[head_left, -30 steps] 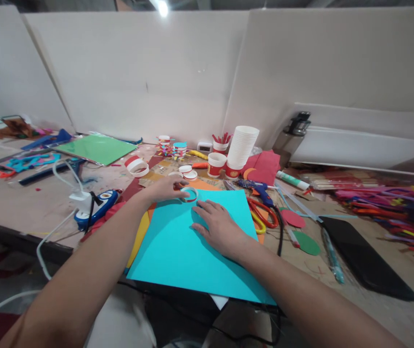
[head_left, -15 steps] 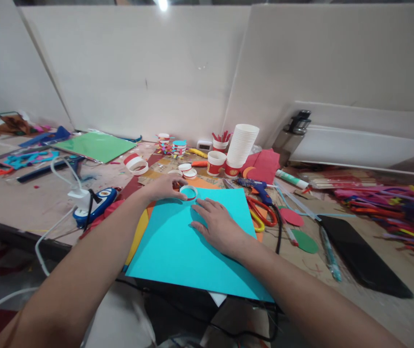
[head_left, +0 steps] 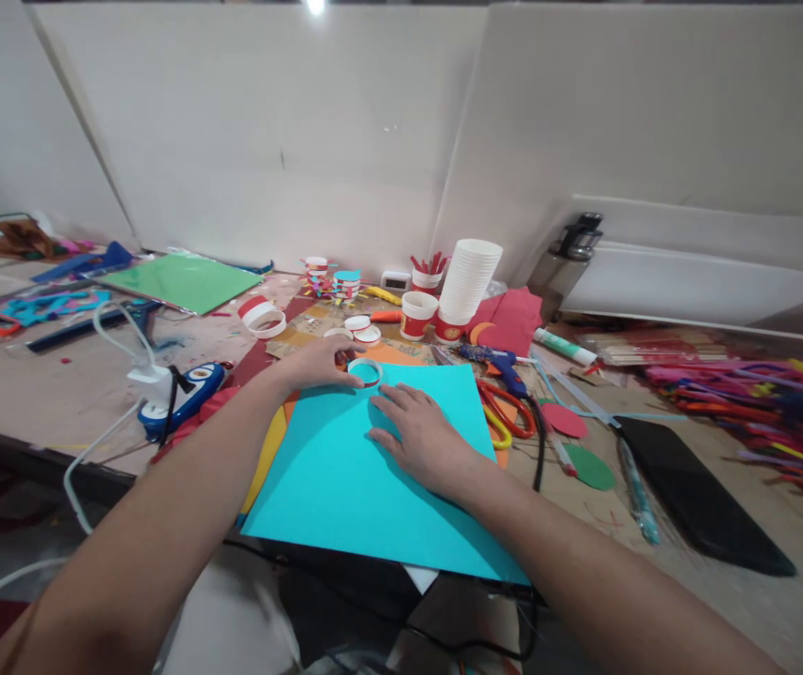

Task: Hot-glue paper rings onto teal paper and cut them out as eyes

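A large turquoise sheet (head_left: 366, 469) lies at the front edge of the table. Near its top edge sits a small white paper ring (head_left: 365, 373) with turquoise showing through it. My left hand (head_left: 324, 364) has its thumb and fingers curled against the ring's left side. Flat on the sheet, just right of the ring, my right hand (head_left: 416, 427) rests with its fingers a little apart and holds nothing. Orange and yellow sheets (head_left: 271, 450) peek out from beneath the turquoise one.
Behind are stacked white cups (head_left: 470, 281), a red-and-white cup (head_left: 417, 315) and cut cup rings (head_left: 262, 317). Rightward lie a glue gun (head_left: 500, 364), orange scissors (head_left: 514, 412), paper discs (head_left: 563, 420), a black phone (head_left: 697, 492) and pipe cleaners (head_left: 774, 412). A blue power strip (head_left: 187, 398) is left.
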Motion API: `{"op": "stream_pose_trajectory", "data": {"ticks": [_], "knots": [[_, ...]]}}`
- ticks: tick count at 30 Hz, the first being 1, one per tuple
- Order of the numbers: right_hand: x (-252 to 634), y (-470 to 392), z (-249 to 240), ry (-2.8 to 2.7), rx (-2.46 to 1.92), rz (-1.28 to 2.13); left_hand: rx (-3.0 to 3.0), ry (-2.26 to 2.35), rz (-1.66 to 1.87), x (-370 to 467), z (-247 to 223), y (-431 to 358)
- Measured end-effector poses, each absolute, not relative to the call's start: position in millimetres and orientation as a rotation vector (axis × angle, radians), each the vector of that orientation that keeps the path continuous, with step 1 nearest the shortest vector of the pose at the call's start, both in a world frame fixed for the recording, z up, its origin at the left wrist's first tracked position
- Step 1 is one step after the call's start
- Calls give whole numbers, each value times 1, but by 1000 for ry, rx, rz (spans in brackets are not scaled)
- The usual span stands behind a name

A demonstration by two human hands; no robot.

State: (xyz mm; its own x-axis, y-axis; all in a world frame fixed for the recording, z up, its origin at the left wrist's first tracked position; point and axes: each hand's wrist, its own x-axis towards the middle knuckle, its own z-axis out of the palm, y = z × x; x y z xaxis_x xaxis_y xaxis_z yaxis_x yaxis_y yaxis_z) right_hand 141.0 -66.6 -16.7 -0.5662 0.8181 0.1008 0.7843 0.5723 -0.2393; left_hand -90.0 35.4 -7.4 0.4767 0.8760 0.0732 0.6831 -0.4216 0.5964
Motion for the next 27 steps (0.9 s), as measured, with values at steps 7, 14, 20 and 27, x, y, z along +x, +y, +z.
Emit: {"op": "stream_pose_trajectory", "data": {"ticks": [7,14,20,27], "knots": [[139,-68,-15,-2624,-1368,223,2234,1299,490,-88,-4,33],[138,-68,-14,-2622,-1366,226,2243,1312,470,-88,-5,33],[140,-67,-15,-2617,-1347,234,2264,1291,476,-91,-8,35],[140,-67,-14,-2622,-1362,242,2224,1253,502,-94,-14,38]]}}
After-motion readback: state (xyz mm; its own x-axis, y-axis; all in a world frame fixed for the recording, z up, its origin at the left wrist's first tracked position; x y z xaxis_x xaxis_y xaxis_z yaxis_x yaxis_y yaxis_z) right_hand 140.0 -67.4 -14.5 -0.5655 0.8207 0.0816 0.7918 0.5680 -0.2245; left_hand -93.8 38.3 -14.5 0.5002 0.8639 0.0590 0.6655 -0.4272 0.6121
